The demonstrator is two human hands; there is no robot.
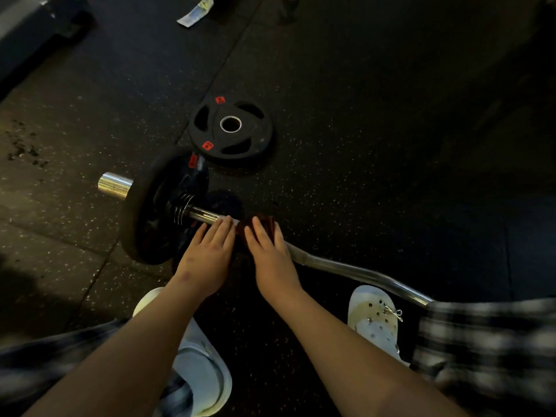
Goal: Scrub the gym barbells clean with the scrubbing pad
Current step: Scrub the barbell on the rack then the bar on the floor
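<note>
Forearms: two bare forearms reach forward from the bottom edge of the view, over the shoes.
Shoes: a pale left shoe [204,374] and a white perforated right shoe [374,323] stand on the floor [376,152], one on each side of the arms.
Plaid cloth: blurred checked fabric [487,335] covers the bar's right end.
Left hand: the left hand [207,260] lies flat, fingers straight, with the fingertips touching the bar just beside the pad. It holds nothing.
Right hand: the right hand [270,257] lies on the pad with its fingers stretched out over it, pressing it to the bar. The thumb is hidden.
Pad: a dark red pad [267,223] sits on the bar between the two hands' fingertips, mostly under the right one.
Bar: a bent chrome bar [355,270] lies on the floor, running from the plate at left to the cloth at right.
Plate: a black plate [144,212] stands upright on the bar's left end, with the chrome sleeve [115,185] poking out beyond it.
Loose plate: a second black plate [231,130] with red labels lies flat on the floor, just behind the first.
Scrap: a pale scrap [195,12] lies on the floor far off.
</note>
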